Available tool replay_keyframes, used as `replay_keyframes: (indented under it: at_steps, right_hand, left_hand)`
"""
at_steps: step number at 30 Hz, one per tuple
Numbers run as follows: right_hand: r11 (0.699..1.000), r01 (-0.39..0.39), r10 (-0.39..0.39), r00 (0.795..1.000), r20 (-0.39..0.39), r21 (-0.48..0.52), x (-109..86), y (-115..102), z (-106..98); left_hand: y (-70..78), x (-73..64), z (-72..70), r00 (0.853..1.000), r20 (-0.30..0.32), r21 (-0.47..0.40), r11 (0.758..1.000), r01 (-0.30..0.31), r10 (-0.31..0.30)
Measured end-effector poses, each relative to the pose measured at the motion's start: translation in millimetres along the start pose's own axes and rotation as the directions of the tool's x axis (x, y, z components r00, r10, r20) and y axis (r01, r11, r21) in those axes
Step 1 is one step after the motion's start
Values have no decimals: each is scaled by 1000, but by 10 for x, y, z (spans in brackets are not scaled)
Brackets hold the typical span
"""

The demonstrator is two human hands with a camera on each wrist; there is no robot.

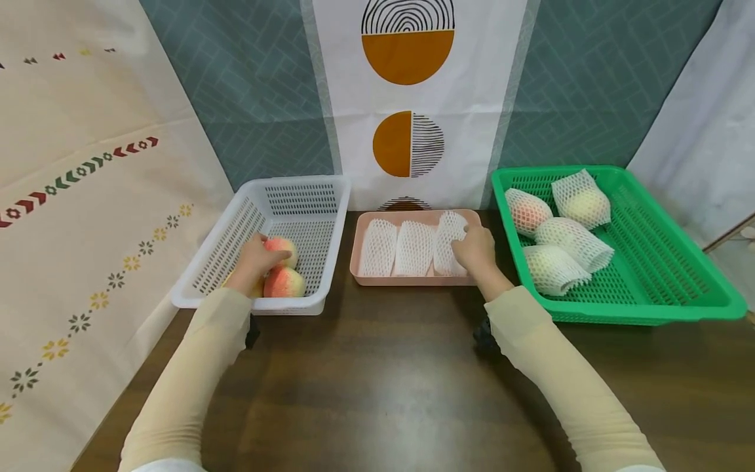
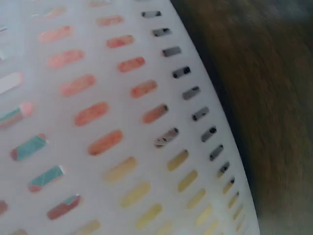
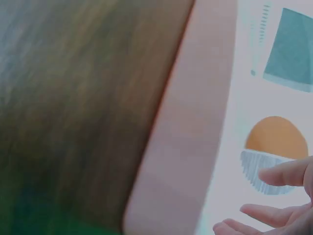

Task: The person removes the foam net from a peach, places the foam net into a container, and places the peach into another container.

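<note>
In the head view my left hand [image 1: 253, 261] reaches into the white basket [image 1: 331, 262], its thumb and fingers around a red-and-yellow peach [image 1: 282, 245]. Another peach [image 1: 286, 283] lies just in front, and a yellowish one shows partly beneath the hand. Slots of the basket wall [image 2: 102, 68] fill the left wrist view, hiding that hand's fingers. My right hand [image 1: 478, 252] is over the right end of a pink tray [image 1: 413, 281], fingertips right at a white foam net sleeve [image 1: 449, 244]. Its thumb and fingers [image 3: 283, 174] stand apart in the right wrist view.
Two more foam net sleeves, a left one [image 1: 379, 249] and a middle one [image 1: 414, 249], lie on the tray. The green basket [image 1: 666, 262] at right contains several net-wrapped peaches, one [image 1: 584, 203] near its back. A brown table [image 1: 377, 380] runs beneath everything; patterned cloth [image 1: 407, 98] hangs behind.
</note>
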State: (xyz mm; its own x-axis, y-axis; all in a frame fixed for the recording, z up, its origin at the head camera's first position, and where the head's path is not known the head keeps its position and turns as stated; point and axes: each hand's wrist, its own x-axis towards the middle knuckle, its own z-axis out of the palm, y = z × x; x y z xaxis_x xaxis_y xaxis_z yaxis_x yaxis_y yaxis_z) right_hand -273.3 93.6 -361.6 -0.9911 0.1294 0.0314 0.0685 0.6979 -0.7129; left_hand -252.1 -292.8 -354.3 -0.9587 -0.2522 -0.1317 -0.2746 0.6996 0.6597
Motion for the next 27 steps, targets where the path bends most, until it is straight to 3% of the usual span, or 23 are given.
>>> replay_keyframes:
  at_steps: [5,9,13,18,23,27]
  right_hand:
    - [998,39,-41,999,28,44,-72,-86,-158]
    - [997,38,-41,998,56,63,-145,-145,-299]
    - [995,46,-53,996,74,88,-210,-206,-445]
    - [991,82,-91,992,88,109,-244,-222,-626]
    - [991,75,-82,995,58,109,-256,-134,-846]
    - [992,83,-86,996,28,92,-247,-68,-1002]
  left_hand:
    - [151,-15,31,998,-66,-42,999,-2,-1]
    - [375,-68,70,998,-66,-104,995,-2,-5]
    - [584,-131,123,996,-83,-186,981,-57,42]
    - [828,-256,251,989,-91,-298,945,-137,114]
    - [1162,-399,485,982,-37,-382,905,-185,185]
    - [1361,-526,705,966,9,-456,861,-225,257]
